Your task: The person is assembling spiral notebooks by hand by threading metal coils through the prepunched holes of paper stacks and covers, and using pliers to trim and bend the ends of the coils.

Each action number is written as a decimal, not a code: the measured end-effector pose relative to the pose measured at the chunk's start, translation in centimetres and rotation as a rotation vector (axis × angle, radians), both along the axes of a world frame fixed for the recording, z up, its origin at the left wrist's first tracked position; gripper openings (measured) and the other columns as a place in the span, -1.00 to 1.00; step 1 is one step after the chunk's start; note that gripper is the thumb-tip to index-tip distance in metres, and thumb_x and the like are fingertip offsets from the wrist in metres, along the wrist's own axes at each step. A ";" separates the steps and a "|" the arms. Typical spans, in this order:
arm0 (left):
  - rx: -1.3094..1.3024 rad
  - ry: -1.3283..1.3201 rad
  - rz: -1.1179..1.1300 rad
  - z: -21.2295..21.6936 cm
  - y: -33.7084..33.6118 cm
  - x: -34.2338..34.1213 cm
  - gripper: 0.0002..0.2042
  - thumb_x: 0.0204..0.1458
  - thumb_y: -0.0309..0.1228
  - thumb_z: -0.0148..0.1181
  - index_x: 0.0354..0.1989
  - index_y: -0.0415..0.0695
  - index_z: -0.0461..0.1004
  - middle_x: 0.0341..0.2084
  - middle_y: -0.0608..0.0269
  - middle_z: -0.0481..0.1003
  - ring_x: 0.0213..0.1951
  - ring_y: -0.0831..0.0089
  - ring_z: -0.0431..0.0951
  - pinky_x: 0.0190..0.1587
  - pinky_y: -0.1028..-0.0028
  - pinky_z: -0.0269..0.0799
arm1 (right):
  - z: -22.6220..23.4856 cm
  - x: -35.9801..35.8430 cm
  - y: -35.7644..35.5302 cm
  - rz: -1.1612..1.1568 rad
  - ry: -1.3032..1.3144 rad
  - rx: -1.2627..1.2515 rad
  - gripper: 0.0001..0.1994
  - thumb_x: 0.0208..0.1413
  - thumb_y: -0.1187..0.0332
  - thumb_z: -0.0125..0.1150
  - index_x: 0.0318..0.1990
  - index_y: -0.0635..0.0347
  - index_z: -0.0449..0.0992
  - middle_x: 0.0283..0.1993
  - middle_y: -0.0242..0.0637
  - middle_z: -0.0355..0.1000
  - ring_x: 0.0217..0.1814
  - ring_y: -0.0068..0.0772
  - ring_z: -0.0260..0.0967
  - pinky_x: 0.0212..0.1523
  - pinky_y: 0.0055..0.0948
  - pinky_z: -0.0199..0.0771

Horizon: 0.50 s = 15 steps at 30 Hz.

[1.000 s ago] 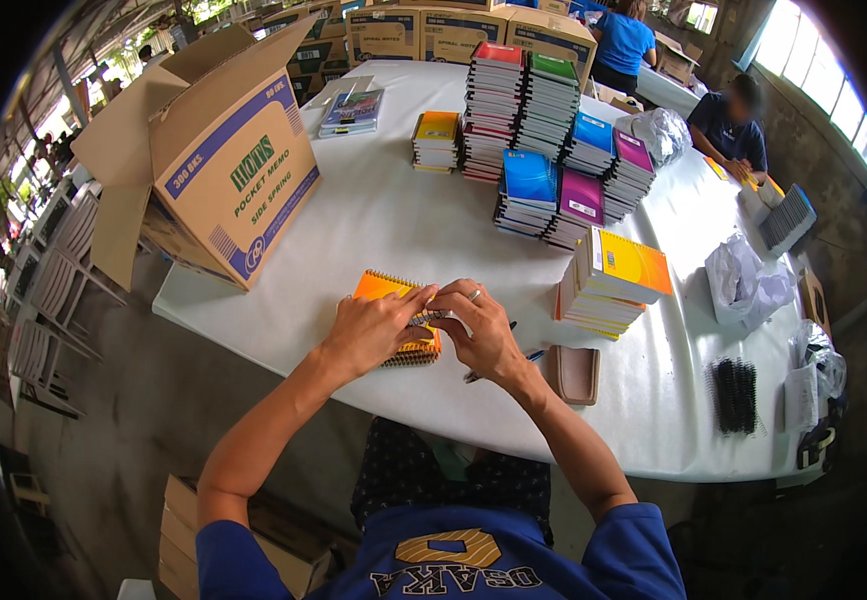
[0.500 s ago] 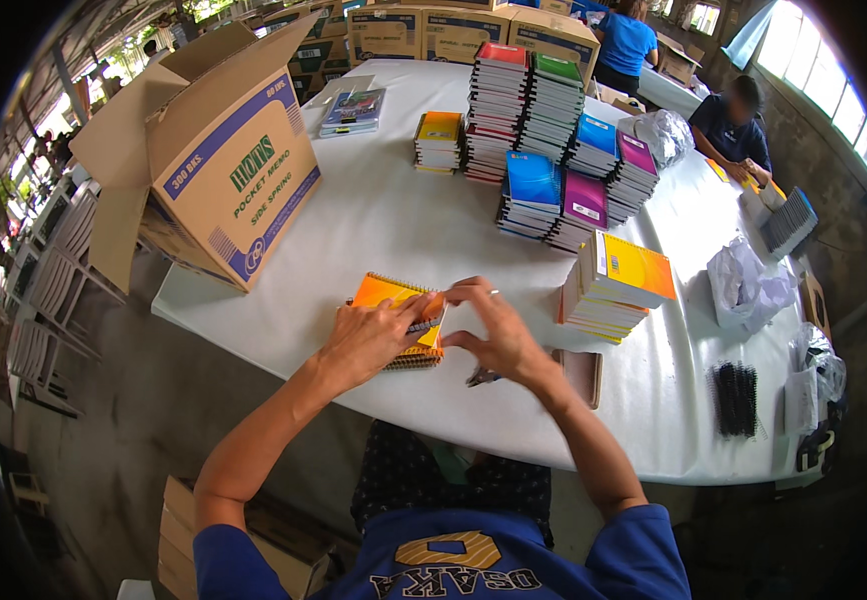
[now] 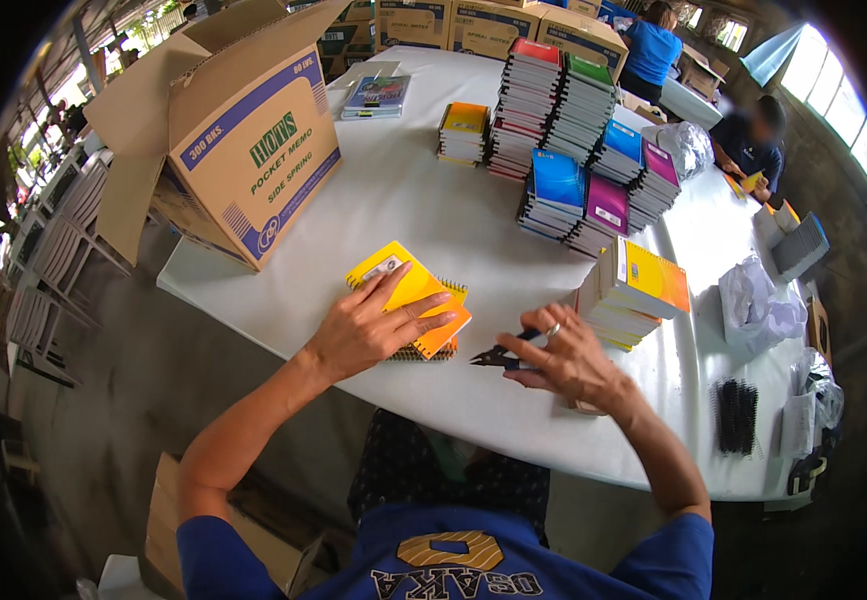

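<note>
**A:** Okay, what's each hand up to here?

**B:** Left hand (image 3: 368,325) is draped over the yellow-orange notebook (image 3: 418,283), fingers spread flat across the cover. Thumb's hidden, so I can't tell if it's pinching underneath. Right hand (image 3: 568,365) is curled around a pair of dark-handled cutters (image 3: 493,357), tips poking out toward the notebook but not touching it. Can't really tell how far apart the jaws are.

**A:** And where's the notebook exactly?

**B:** On top of a low stack of spiral notebooks (image 3: 457,290) at the near edge of the white table (image 3: 493,400), twisted at an angle to the ones below. Taller yellow-orange pile (image 3: 638,290) is off to the right, just past the right hand.

**A:** How's it gonna handle, you reckon?

**B:** Light, I'd guess, and bendy like any small paper pad. Cover looks smooth, so it could skate around on that lumpy stack, which makes the flat palm a decent idea. If you're lifting it, I'd pinch the long sides around mid-page. I'd keep fingers off the coil end, because thin coil probably squashes easily and snags on its neighbours.
</note>
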<state>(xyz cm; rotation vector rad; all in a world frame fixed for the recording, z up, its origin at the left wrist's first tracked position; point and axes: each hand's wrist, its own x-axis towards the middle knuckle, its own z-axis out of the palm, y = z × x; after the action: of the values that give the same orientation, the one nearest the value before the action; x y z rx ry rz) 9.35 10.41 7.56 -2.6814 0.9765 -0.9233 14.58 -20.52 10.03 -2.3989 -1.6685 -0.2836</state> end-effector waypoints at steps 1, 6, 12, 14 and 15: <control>0.044 -0.001 -0.043 0.0 0.2 0.1 -0.50 0.08 -0.39 0.09 0.23 0.32 0.41 0.26 0.55 0.35 0.14 0.03 0.47 0.13 0.22 0.47 | 2.0 -0.1 0.8 0.054 -0.070 0.052 -0.54 -0.03 0.15 0.40 0.05 0.04 0.52 -0.08 -0.22 0.31 -0.01 -0.23 0.33 0.01 -0.19 0.40; 0.073 0.015 -0.152 1.0 -0.2 0.3 -0.53 0.10 -0.28 0.08 0.24 0.33 0.40 0.30 0.56 0.30 0.17 0.02 0.43 0.20 0.16 0.40 | 3.9 1.0 3.9 0.255 -0.243 0.086 -0.59 -0.03 0.11 0.37 -0.06 0.12 0.54 -0.18 -0.33 0.37 -0.06 -0.34 0.35 0.00 -0.28 0.38; 0.031 0.035 -0.215 1.7 -0.4 -0.1 -0.64 0.13 -0.21 0.10 0.13 0.23 0.50 0.23 0.52 0.38 0.21 0.08 0.40 0.22 0.12 0.38 | 4.2 1.5 5.3 0.355 -0.347 0.066 -0.61 0.02 0.09 0.31 -0.12 0.18 0.51 -0.18 -0.39 0.39 -0.04 -0.41 0.35 0.00 -0.32 0.37; -0.007 0.037 -0.217 1.7 -0.5 -0.3 -0.72 0.14 -0.20 0.12 -0.01 0.16 0.59 0.14 0.48 0.47 0.23 0.10 0.39 0.23 0.10 0.36 | 4.3 1.6 5.6 0.377 -0.334 0.080 -0.61 0.02 0.09 0.31 -0.13 0.18 0.50 -0.18 -0.39 0.39 -0.03 -0.41 0.36 0.00 -0.32 0.37; -0.009 0.037 -0.216 1.6 -0.5 -0.3 -0.72 0.14 -0.20 0.12 -0.01 0.16 0.59 0.14 0.48 0.47 0.23 0.10 0.39 0.23 0.10 0.36 | 4.4 1.6 5.8 0.394 -0.346 0.065 -0.62 0.02 0.09 0.31 -0.14 0.17 0.50 -0.19 -0.40 0.39 -0.02 -0.42 0.36 0.00 -0.33 0.38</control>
<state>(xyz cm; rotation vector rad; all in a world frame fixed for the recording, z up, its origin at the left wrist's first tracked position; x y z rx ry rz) 9.09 9.91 9.20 -2.6467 1.2939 -0.9197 16.21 -14.76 14.42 -1.9977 -2.1912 -0.7007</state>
